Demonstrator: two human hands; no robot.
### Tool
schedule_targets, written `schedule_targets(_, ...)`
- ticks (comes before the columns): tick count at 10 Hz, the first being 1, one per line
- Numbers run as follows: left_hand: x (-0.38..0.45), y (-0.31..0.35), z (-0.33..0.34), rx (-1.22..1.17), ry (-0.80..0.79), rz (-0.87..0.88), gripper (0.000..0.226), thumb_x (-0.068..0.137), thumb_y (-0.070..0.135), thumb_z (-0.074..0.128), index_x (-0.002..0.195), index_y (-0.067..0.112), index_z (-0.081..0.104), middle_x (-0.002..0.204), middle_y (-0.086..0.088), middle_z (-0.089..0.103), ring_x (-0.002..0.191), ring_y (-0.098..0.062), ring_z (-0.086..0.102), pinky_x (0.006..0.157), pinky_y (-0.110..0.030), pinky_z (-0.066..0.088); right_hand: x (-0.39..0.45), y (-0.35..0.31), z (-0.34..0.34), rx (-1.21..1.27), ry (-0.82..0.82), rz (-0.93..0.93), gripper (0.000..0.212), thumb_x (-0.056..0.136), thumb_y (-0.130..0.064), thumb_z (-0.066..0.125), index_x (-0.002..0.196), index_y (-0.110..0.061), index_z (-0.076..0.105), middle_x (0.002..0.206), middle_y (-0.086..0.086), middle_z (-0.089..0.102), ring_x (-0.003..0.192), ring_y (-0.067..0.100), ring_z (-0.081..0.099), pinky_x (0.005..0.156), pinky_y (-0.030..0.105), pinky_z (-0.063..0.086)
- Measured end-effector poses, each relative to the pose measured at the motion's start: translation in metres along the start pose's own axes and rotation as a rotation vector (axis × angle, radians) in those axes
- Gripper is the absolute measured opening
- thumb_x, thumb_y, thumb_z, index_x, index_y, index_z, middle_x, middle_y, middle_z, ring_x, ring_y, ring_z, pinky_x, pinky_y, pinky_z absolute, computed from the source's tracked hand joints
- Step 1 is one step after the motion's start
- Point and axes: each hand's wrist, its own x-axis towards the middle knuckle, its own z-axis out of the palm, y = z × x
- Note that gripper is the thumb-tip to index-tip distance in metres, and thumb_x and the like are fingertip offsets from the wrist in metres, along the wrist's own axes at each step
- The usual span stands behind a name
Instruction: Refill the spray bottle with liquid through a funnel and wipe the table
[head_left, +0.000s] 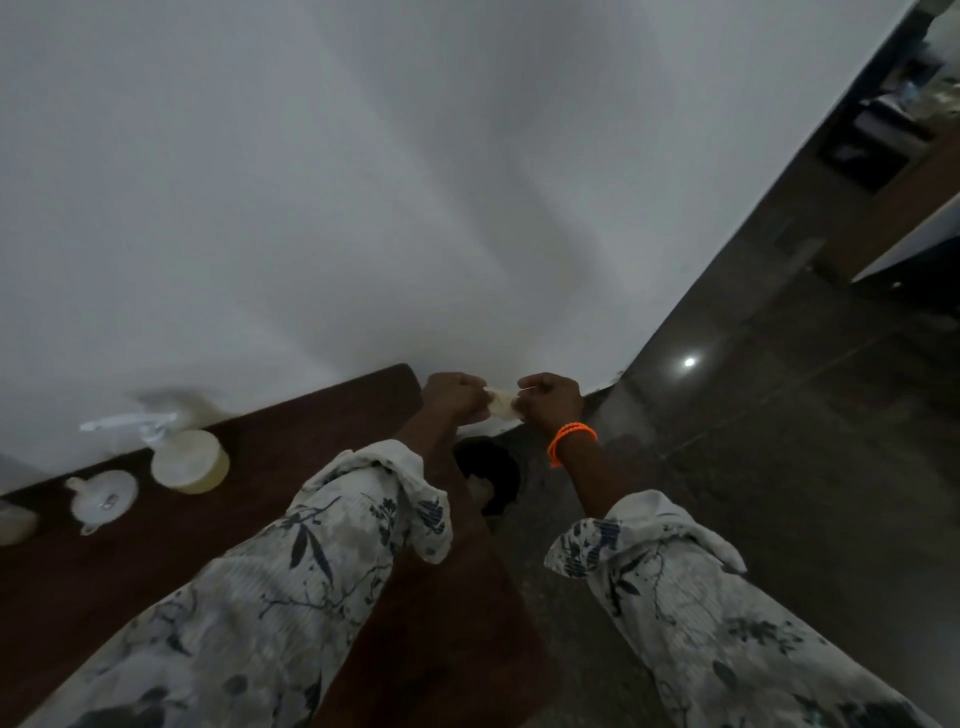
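One spray bottle (187, 457), pale yellowish liquid inside, white trigger head, upright on the dark brown table (270, 519) near the wall-side edge. One white funnel (104, 500) just left of it. Left hand (453, 397) and right hand (553, 402), both curled, pinching one small pale cloth (503, 404) beyond the table's far corner, over open dark floor (779, 441).

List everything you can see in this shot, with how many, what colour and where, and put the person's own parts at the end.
spray bottle: one, pale yellow with a clear trigger head, on the table by the wall
funnel: one, white, on the table left of the bottle
table: one, dark brown, against the wall
cloth: one, pale, small, between both hands beyond the table's end
wristband: one, orange, right wrist
left hand: one, grips the cloth
right hand: one, grips the cloth
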Motion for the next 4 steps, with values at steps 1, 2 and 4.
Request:
schedule_targets(1,0.012,0.003,0.014,0.006,0.033,0.023,0.019,0.078,-0.003,0.083,0.077,0.014,0.075,0.101,-0.015,0.076,0.082,-0.023,0.075,0.076,-0.040,0.065,0.016,0.000,-0.004,-0.057,0.035,-0.053,0.024,0.073,0.004,0.075,0.087,-0.016,0.078,0.078,0.005,0.073,0.066,0.013,0.068,0.056,0.019,0.059)
schedule_targets(2,0.035,0.005,0.018,0.144,0.091,0.098,0.021,0.082,0.004,0.079,0.101,0.012,0.079,0.113,-0.009,0.076,0.095,-0.023,0.075,0.087,-0.040,0.062,0.038,0.001,-0.009,-0.136,-0.045,-0.072,0.030,0.072,0.001,0.080,0.098,-0.012,0.078,0.092,0.009,0.076,0.087,0.019,0.071,0.088,0.033,0.059)
schedule_targets(4,0.050,-0.007,0.007,0.516,0.101,0.109,0.023,0.097,0.007,0.056,0.113,0.004,0.072,0.128,-0.012,0.068,0.120,-0.030,0.063,0.094,-0.035,0.051,0.068,0.019,-0.024,-0.370,-0.076,-0.079,0.037,0.077,-0.004,0.071,0.113,-0.011,0.074,0.119,0.015,0.070,0.115,0.029,0.064,0.098,0.026,0.046)
